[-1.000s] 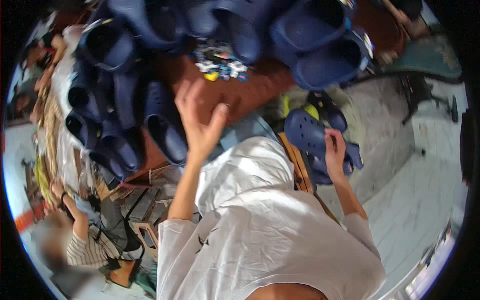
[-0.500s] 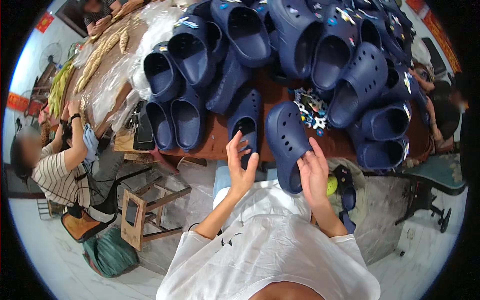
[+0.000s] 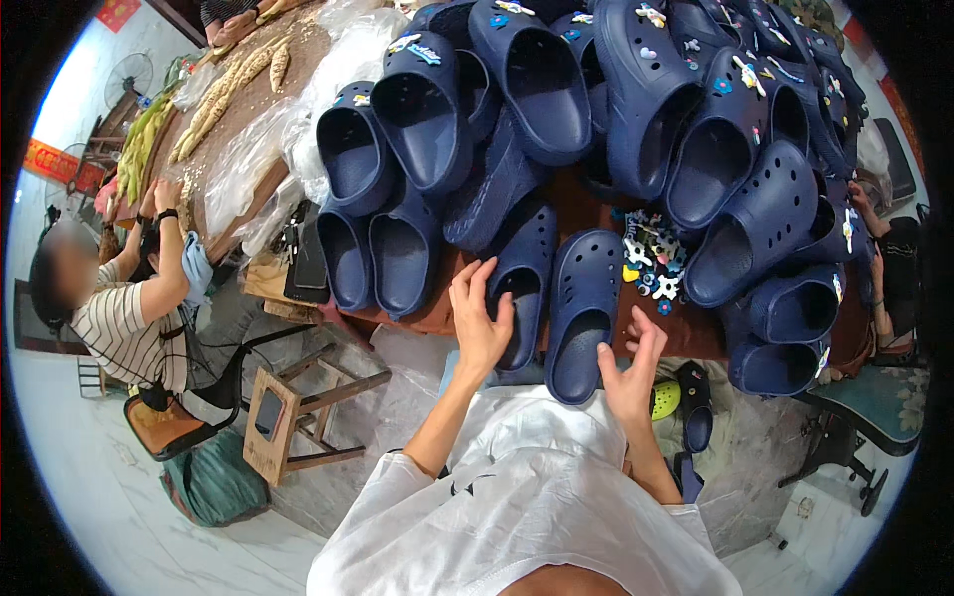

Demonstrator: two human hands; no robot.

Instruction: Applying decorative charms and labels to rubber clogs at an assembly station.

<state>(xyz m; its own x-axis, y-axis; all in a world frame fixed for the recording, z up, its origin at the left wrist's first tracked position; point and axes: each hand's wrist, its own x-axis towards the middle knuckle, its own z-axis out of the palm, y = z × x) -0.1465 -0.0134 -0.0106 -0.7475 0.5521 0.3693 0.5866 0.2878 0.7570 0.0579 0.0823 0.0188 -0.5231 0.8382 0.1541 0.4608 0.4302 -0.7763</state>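
Note:
Two navy foam clogs lie side by side in front of me at the table's near edge, heels toward me. Beside the left clog (image 3: pixel 529 238) is my left hand (image 3: pixel 481 328), its fingers apart and the thumb by the shoe's opening; whether it touches the shoe I cannot tell. The right clog (image 3: pixel 586 260) rests with its opening up and shows no charms on its holed top. At its right heel side my right hand (image 3: pixel 630 377) is spread, thumb close to the rim, gripping nothing. Just right of that shoe sits a pile of small colourful shoe charms (image 3: pixel 651 260).
More navy clogs (image 3: pixel 422 129), several with charms, crowd the brown table (image 3: pixel 447 283). To the left stand a wooden stool (image 3: pixel 268 437) with a phone on it and a seated person in a striped shirt (image 3: pixel 134 318). A wheeled chair (image 3: pixel 865 407) is at the right.
The right clog, tilted near my right hand before, now lies flat beside the left one with its opening up. My right hand has come away from it. The whole view has shifted slightly.

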